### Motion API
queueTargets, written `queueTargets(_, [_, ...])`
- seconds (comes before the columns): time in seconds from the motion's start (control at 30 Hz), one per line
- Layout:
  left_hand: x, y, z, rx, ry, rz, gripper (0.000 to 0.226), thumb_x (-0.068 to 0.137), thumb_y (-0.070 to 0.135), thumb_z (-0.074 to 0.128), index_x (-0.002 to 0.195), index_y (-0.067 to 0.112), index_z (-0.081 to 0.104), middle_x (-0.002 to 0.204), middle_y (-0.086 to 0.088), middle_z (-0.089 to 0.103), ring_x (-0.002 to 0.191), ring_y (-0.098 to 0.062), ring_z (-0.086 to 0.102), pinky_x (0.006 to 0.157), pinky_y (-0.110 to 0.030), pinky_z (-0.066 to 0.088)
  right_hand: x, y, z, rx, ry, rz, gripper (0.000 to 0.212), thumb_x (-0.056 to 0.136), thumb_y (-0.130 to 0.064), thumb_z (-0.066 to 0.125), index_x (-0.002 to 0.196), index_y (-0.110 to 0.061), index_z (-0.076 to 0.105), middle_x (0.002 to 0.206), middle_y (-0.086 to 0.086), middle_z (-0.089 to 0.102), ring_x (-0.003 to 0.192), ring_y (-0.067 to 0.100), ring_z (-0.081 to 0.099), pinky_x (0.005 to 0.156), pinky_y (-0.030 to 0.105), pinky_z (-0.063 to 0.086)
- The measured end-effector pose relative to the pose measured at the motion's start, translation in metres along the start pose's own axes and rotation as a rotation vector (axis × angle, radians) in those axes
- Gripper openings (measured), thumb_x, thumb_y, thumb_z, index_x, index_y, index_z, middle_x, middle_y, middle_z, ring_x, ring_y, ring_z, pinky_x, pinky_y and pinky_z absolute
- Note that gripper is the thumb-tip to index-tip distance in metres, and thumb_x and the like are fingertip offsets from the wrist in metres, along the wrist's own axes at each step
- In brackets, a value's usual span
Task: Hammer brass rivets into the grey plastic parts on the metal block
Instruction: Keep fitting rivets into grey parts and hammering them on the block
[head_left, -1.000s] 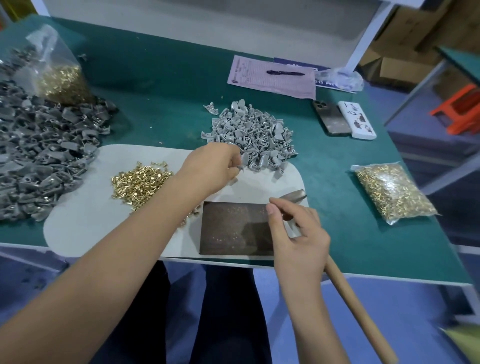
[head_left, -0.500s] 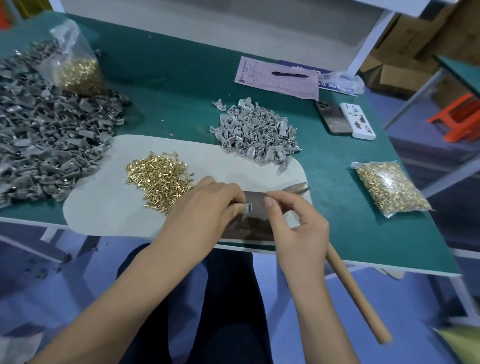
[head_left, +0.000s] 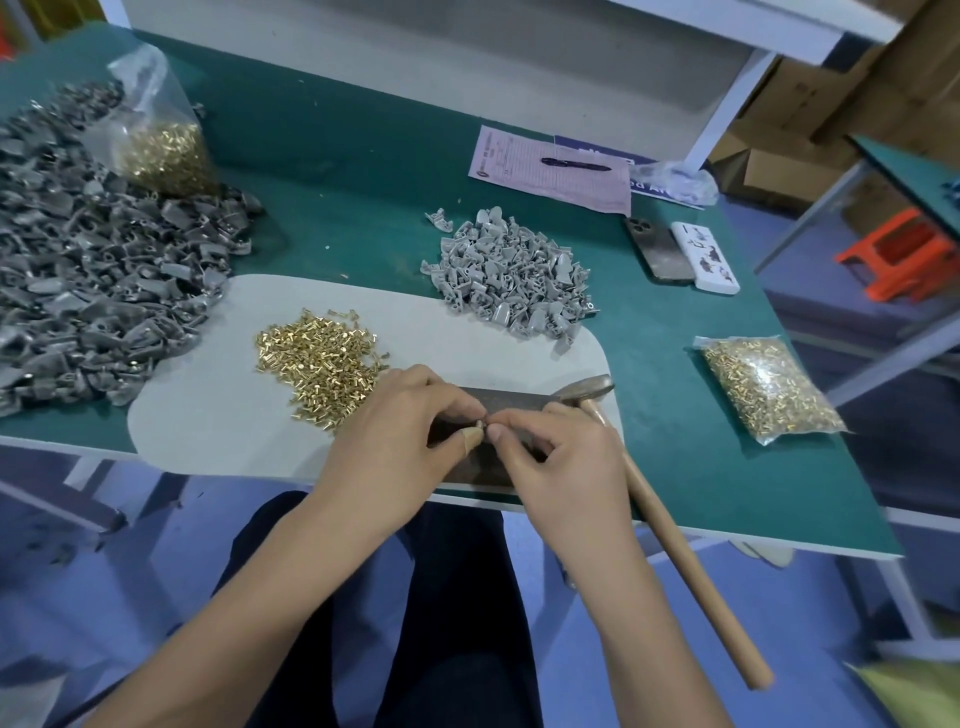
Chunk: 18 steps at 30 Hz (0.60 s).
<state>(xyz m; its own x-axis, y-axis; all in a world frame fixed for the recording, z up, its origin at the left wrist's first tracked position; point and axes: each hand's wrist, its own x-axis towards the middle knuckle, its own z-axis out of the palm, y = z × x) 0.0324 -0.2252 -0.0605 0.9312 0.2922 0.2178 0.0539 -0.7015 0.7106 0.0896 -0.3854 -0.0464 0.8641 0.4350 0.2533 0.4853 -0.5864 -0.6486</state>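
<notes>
Perhaps "Re A" on blue sheet (head_left: 647, 187)

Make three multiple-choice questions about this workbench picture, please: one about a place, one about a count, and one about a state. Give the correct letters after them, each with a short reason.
1. Where does the pen lie?
A. on the pink paper form
B. on the metal block
C. in the loose rivet pile

2. How many clear bags of brass rivets are in view?
A. one
B. two
C. four

3. What is the state of the hammer?
A. raised in the right hand
B. lying on the table, head beside the metal block, handle past the table edge
C. held in the left hand

Answers:
1 A: the dark pen rests across the form at the far side of the table.
2 B: one bag lies at the right, another stands at the far left.
3 B: the left hand and right hand meet over the block, pinching a small part; neither grips the handle.
</notes>
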Motion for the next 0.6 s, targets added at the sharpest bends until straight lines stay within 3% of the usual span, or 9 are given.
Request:
queueTargets(0.17, [0.0, 0.002, -0.006, 0.061, 0.007, -0.012, 0.008, 0.083, 0.041, 0.076, 0.089, 0.042, 0.072, 0.086, 0.02, 0.055, 0.094, -0.001, 0.049, 0.07, -0.032, 0.048, 0.007, -0.014, -0.007, -0.273, -0.085, -0.065, 0.013, 0.092, -0.028, 0.066, 0.083, -0.032, 0.075, 0.06, -0.01, 0.044, 0.07, 0.016, 0.052, 0.082, 0.045, 0.046])
queueTargets(0.33, [0.005, 0.006, -0.009, 0.19, 0.013, 0.043, 0.008, 0.083, 0.041, 0.077, 0.09, 0.04, 0.073, 0.084, 0.017, 0.055, 0.092, -0.007, 0.047, 0.067, -0.033, 0.048, 0.016, -0.026, -0.014, -0.47, -0.17, -0.094, 0.018, 0.093, -0.032, 0.058, 0.085, -0.028, 0.074, 0.069, -0.003, 0.062, 0.078, 0.023, 0.059, 0.075, 0.037, 0.039])
queueTargets(0.5, [0.006, 0.007, -0.006, 0.266, 0.039, 0.062, 0.011, 0.084, 0.046, 0.076, 0.092, 0.039, 0.075, 0.081, 0.017, 0.05, 0.09, -0.009, 0.046, 0.059, -0.03, 0.037, 0.025, -0.046, -0.01, -0.78, -0.259, -0.13, 0.016, 0.092, -0.022, 0.055, 0.082, -0.026, 0.066, 0.08, -0.001, 0.066, 0.074, 0.025, 0.044, 0.077, 0.036, 0.019])
queueTargets(0.6, [0.005, 0.005, -0.004, 0.25, 0.033, 0.053, 0.013, 0.085, 0.049, 0.073, 0.093, 0.039, 0.074, 0.082, 0.016, 0.049, 0.093, -0.01, 0.048, 0.062, -0.033, 0.045, 0.032, -0.048, -0.013, -0.796, -0.3, -0.083, 0.015, 0.092, -0.022, 0.056, 0.087, -0.026, 0.069, 0.077, 0.0, 0.056, 0.074, 0.026, 0.043, 0.078, 0.037, 0.017])
